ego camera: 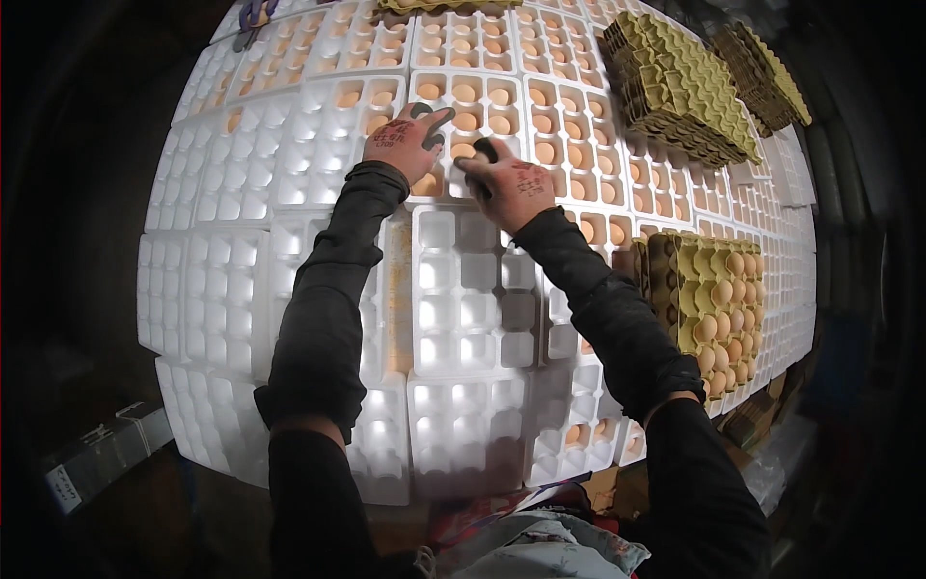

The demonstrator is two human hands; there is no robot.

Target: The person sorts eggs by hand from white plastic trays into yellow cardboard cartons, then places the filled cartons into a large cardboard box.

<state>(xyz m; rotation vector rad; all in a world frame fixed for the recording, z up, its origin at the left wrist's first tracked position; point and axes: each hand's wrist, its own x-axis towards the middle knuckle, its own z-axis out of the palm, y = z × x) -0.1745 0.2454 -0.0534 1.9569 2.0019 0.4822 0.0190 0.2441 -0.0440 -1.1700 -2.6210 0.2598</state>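
Both my hands wear pink gloves with dark fingertips and printed writing. My left hand [406,145] is over the left side of a white foam egg tray [479,78], fingers apart, with no egg visible between them. My right hand [515,181] hovers at the tray's near right part, thumb and fingers curled close together. A pale patch shows at its fingertips, but I cannot tell whether it is a held egg. Brown eggs [464,93] sit in this tray's cells; my hands hide some cells. An unfilled foam tray [459,271] lies just nearer to me.
Foam trays cover the surface, many on the left unfilled. A pulp egg tray [693,273] partly filled with eggs [707,328] stands at right. Stacked pulp trays [676,87] are behind it. A purple-gloved hand [258,13] of another person appears at the far left.
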